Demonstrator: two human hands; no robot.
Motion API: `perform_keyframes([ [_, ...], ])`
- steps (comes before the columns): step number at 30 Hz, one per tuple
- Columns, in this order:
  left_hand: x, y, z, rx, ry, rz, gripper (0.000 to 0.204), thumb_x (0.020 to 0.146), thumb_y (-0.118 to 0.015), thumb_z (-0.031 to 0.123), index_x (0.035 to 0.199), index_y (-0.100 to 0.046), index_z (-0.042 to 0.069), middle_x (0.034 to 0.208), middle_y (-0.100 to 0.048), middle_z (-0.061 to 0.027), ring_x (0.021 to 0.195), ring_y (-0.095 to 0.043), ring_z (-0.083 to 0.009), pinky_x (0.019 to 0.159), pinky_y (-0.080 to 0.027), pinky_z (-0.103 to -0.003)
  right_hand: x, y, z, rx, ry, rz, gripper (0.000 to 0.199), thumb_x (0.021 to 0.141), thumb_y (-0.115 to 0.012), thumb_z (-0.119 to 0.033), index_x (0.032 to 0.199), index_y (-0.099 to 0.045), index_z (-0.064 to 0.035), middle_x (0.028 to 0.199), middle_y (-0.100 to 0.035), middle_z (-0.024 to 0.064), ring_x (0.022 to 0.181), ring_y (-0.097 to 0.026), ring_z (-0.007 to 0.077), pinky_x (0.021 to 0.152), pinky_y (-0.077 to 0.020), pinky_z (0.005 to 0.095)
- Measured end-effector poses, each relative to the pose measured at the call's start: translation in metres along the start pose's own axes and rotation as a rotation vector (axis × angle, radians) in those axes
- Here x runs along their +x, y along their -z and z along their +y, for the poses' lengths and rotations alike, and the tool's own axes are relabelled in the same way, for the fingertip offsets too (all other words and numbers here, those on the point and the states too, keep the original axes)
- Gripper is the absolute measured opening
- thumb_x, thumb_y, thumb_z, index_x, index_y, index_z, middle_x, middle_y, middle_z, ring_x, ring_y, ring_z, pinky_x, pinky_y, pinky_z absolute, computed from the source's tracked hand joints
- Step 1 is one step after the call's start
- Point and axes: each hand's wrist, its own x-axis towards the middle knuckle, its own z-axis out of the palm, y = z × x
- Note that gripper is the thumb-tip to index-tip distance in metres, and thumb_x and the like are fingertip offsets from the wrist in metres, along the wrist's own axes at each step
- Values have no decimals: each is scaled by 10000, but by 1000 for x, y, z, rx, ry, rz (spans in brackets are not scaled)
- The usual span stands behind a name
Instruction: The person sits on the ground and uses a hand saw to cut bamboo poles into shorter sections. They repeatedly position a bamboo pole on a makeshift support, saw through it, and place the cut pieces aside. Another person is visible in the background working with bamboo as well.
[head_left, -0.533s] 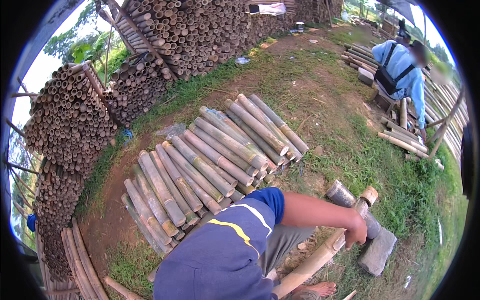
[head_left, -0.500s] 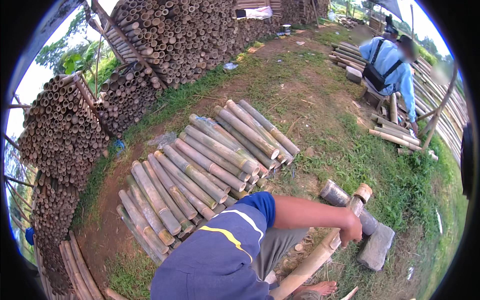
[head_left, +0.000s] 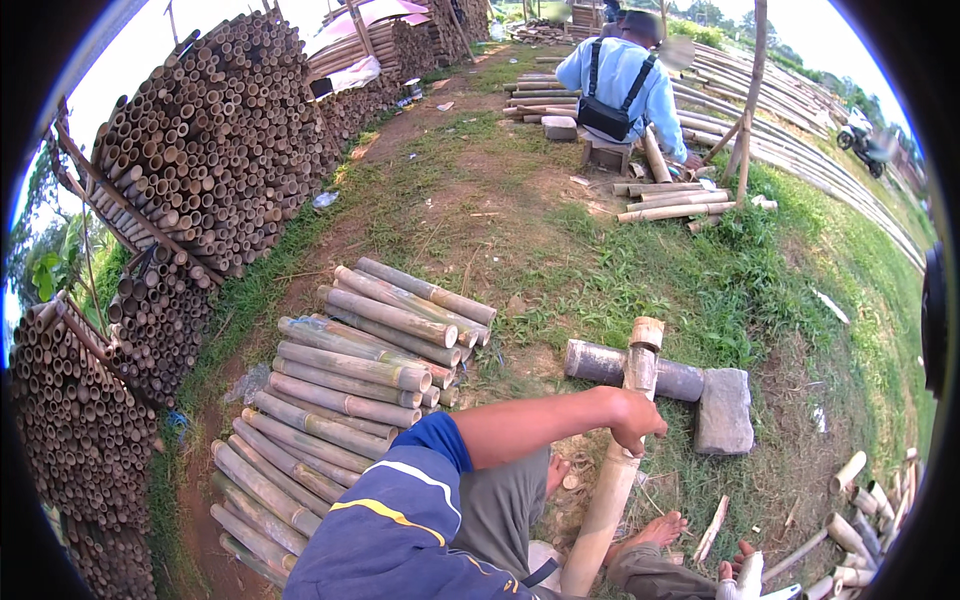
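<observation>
Fingers of the left hand [head_left: 638,418] wrap closed around a pale bamboo pole [head_left: 618,470], gripping it above its middle. Its long axis runs near to far, tilted almost upright, its cut top leaning on a darker log [head_left: 600,362] lying crosswise beside a stone block [head_left: 724,410]. A bare foot [head_left: 655,528] rests just right of its lower end. Nearest it is this hand; the right hand is out of sight. Cut bamboo lengths [head_left: 340,400] lie stacked at left. The pole's base is hidden behind the person's body.
</observation>
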Motion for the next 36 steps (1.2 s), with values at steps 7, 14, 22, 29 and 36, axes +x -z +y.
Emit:
perform_keyframes([
  [7,0,0,0,6,-31,-23,665,962,-815,387,1535,-612,118,1279,-767,-248,1225,-721,-456,1079,-553,-549,1,-16,19,-149,219,226,596,1061,-741,-404,1422,-667,65,1410,-690,329,1264,-682,511,1101,-564,523],
  [14,-2,3,1,1,-23,0,705,909,-833,403,1510,-640,88,1323,-769,-209,1249,-724,-411,1074,-572,-504,9,-27,33,-198,293,346,486,1075,-724,-344,1366,-697,46,1337,-720,307,1189,-718,469,1024,-606,486],
  [22,-10,2,-6,-22,-63,45,666,969,-804,395,1522,-600,83,1282,-766,-251,1223,-722,-451,1068,-558,-549,-18,13,-28,-424,26,551,341,1072,-683,-288,1254,-705,0,1229,-698,233,1199,-677,446,1171,-482,576],
  [29,-22,-12,-24,10,-21,31,656,979,-777,357,1544,-584,83,1255,-773,-246,1200,-730,-445,1044,-568,-547,-75,-2,-38,121,-130,707,543,970,-761,-107,1460,-615,76,1358,-656,269,1242,-593,482,1107,-454,613],
  [36,-13,3,-10,-30,-60,9,696,973,-798,362,1571,-564,94,1141,-792,-164,1109,-758,-374,974,-595,-494,-75,-50,7,536,-267,832,440,1133,-575,-78,1563,-548,12,1395,-638,174,1256,-614,281,1121,-456,397],
])
